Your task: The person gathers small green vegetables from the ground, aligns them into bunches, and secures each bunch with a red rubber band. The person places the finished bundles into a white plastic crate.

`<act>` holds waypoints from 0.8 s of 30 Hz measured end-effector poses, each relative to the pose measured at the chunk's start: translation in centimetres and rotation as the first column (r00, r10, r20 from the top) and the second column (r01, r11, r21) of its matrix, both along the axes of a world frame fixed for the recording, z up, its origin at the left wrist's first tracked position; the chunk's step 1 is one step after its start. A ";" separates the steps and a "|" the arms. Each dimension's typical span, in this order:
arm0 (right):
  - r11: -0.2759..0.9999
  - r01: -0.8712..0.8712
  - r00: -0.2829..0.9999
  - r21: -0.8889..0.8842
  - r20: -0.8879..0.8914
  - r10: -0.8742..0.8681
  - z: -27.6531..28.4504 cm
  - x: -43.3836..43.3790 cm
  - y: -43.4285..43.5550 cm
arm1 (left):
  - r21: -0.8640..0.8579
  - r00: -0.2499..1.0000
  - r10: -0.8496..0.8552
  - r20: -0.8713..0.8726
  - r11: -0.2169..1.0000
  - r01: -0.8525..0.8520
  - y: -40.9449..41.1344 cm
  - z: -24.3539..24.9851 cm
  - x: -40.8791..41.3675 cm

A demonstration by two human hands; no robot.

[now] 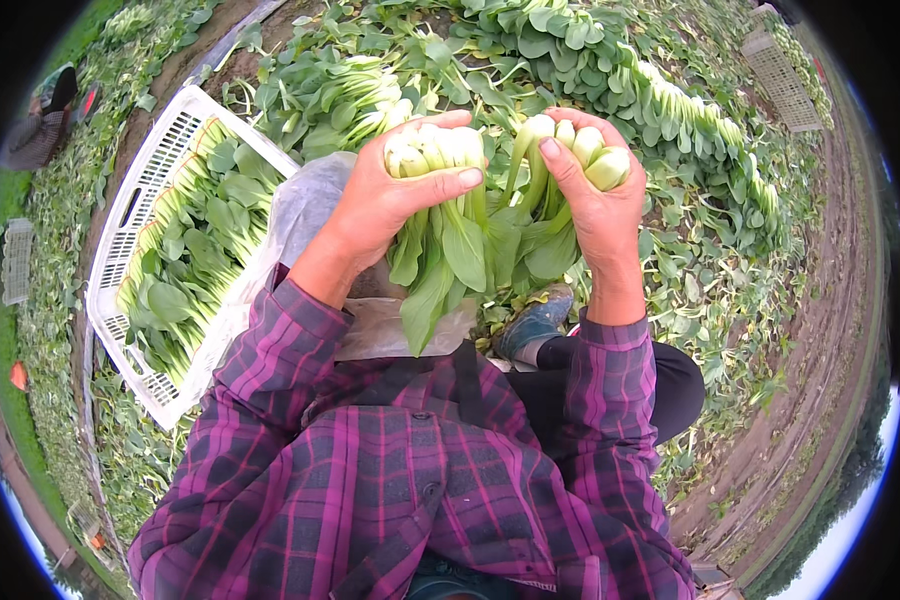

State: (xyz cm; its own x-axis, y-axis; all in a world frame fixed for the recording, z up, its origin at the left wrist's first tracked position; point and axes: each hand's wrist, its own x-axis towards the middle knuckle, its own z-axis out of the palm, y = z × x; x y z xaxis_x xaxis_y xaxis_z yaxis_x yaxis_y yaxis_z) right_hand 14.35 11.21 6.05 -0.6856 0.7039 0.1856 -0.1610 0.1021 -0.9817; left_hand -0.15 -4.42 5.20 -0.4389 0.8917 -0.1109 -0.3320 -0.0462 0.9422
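Note:
My left hand [412,176] is closed around a bunch of leafy greens with thick pale stalks [446,150], root ends up and leaves hanging down. My right hand [596,172] grips several more such greens [540,165], their pale bases showing between thumb and fingers. The two bunches are held side by side, and their leaves meet below. A white plastic crate [112,296] to my left holds rows of these greens, tied with red bands. A pile of loose greens [367,97] lies on the ground just beyond my left hand.
A long row of cut greens [667,97] lies beyond my right hand. Clear plastic sheeting [315,199] lies between the crate and me. Another filled crate [780,79] stands far right. A crouching person [41,124] and a crate [17,262] are at far left. My shoe [536,322] rests among leaves.

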 end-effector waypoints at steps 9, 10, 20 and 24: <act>0.972 0.154 0.988 0.177 -0.034 -0.151 0.2 -1.1 -5.5 | 0.154 0.923 0.287 -0.257 0.955 -0.254 1.2 0.2 3.6; 0.973 0.163 0.986 0.164 -0.046 -0.157 0.1 -1.2 -6.0 | 0.180 0.923 0.290 -0.251 0.951 -0.250 1.1 0.0 3.9; 0.994 -0.056 0.960 -0.090 -0.277 0.029 -1.5 -1.3 -7.2 | 0.260 0.963 0.266 -0.049 0.934 -0.245 0.4 0.2 4.0; 0.998 -0.060 0.965 0.021 -0.255 0.063 -1.3 -1.5 -7.7 | 0.253 0.958 0.282 -0.060 0.932 -0.258 0.3 -0.1 3.8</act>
